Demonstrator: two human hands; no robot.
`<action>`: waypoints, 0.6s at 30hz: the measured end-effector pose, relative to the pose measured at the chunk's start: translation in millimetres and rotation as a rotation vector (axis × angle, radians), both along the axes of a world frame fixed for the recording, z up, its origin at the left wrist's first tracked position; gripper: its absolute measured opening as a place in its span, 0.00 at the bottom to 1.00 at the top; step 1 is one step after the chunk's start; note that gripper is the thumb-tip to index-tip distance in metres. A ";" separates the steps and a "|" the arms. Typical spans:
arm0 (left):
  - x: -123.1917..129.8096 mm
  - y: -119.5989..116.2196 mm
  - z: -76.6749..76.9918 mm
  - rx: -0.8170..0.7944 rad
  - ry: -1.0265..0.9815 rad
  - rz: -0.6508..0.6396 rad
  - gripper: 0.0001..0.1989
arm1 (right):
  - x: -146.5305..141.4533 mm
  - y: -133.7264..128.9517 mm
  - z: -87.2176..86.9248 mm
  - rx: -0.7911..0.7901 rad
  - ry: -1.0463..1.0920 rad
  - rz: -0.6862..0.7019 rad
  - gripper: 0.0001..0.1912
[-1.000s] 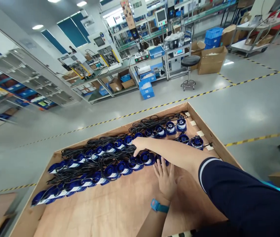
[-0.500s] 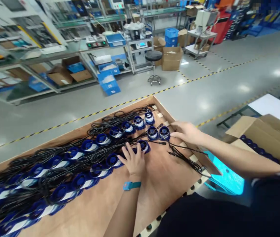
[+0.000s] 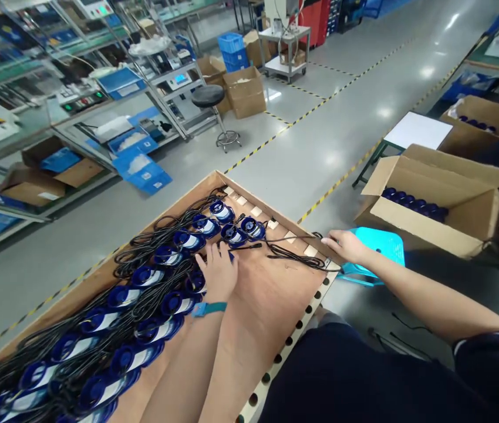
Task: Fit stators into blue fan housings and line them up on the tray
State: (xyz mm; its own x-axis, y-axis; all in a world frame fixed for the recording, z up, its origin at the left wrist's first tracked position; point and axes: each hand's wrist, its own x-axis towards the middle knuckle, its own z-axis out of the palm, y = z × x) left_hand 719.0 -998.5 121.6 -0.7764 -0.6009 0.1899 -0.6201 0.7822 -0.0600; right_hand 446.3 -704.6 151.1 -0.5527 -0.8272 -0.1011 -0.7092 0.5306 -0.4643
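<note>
My left hand [image 3: 219,271] lies over the blue round-rimmed units [image 3: 179,304] in the front row, fingers spread, and partly hides the ones beneath. A teal band circles that wrist. At the tray's right wall, my right hand [image 3: 344,245] is closed, its fingertips at a black cable [image 3: 296,237] that stretches over from the blue units. Two units [image 3: 252,228] stand side by side just beyond my left fingers. A coiled bundle of black cable [image 3: 296,256] lies in the corner of the wooden tray [image 3: 258,329], between my hands.
Beyond the tray's right wall is a turquoise stool [image 3: 384,244]. An open cardboard box [image 3: 447,226] with blue parts stands further right, near a white-topped table [image 3: 419,130]. A black round stool [image 3: 208,97] and metal workbenches [image 3: 77,114] are across the aisle.
The view has turned to the right. My right hand has moved from beside the end unit to the tray's right wall, and a cable now stretches towards it. My left hand stays on the units.
</note>
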 end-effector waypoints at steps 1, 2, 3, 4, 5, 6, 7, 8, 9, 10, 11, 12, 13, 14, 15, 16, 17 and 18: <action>-1.1 -5.6 0.6 0.004 -0.042 0.006 0.25 | 0.9 -0.9 4.0 -0.007 0.086 -0.019 0.29; -1.2 -10.1 0.9 -0.007 -0.071 0.026 0.23 | 3.0 -1.3 10.2 -0.025 0.171 -0.033 0.29; -0.8 -12.8 0.8 -0.035 -0.079 0.053 0.21 | 6.8 -1.8 18.5 -0.054 0.251 -0.042 0.30; -0.3 -13.5 0.5 -0.069 -0.072 0.074 0.19 | 12.2 -3.0 28.2 -0.090 0.313 -0.041 0.30; -0.1 -12.0 -0.1 -0.095 -0.061 0.071 0.17 | 19.3 -5.4 38.7 -0.130 0.355 -0.030 0.30; -0.5 -8.6 -0.9 -0.097 -0.063 0.031 0.15 | 27.6 -9.6 49.1 -0.170 0.374 -0.006 0.29; -1.9 -3.6 -2.2 -0.074 -0.083 -0.042 0.14 | 36.6 -15.7 58.1 -0.207 0.372 0.024 0.29; -4.5 2.2 -3.8 -0.033 -0.117 -0.135 0.15 | 45.9 -23.7 65.0 -0.241 0.355 0.054 0.28; -8.5 8.2 -6.0 0.014 -0.158 -0.230 0.17 | 54.8 -33.5 68.7 -0.272 0.328 0.079 0.27; -13.6 13.6 -8.6 0.051 -0.195 -0.306 0.18 | 63.1 -44.4 68.9 -0.295 0.297 0.097 0.26; -19.7 17.6 -11.5 0.070 -0.220 -0.349 0.19 | 70.6 -56.0 65.6 -0.306 0.265 0.103 0.24; -26.3 19.9 -14.3 0.073 -0.231 -0.359 0.20 | 77.1 -67.2 58.8 -0.300 0.234 0.099 0.22; -32.9 20.4 -16.6 0.068 -0.234 -0.349 0.21 | 83.0 -77.0 49.3 -0.276 0.205 0.094 0.20; -38.9 19.3 -18.2 0.065 -0.239 -0.334 0.22 | 88.3 -84.3 37.7 -0.238 0.182 0.090 0.17; -43.9 17.0 -18.8 0.064 -0.243 -0.322 0.22 | 93.3 -88.4 24.7 -0.191 0.167 0.086 0.13; -47.5 13.9 -18.2 0.067 -0.248 -0.313 0.21 | 98.1 -88.6 11.0 -0.141 0.162 0.081 0.15; -49.6 10.5 -16.6 0.072 -0.251 -0.313 0.20 | 102.7 -85.0 -2.8 -0.089 0.161 0.078 0.22; -50.2 7.1 -13.9 0.079 -0.254 -0.318 0.19 | 107.1 -78.1 -16.1 -0.037 0.161 0.073 0.31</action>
State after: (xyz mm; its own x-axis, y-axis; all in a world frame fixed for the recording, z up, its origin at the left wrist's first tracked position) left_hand 668.9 -991.4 107.8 -0.9420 -0.3286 -0.0689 -0.3199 0.9408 -0.1120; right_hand 553.4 -782.6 134.9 -0.4976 -0.8673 0.0149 -0.8119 0.4596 -0.3600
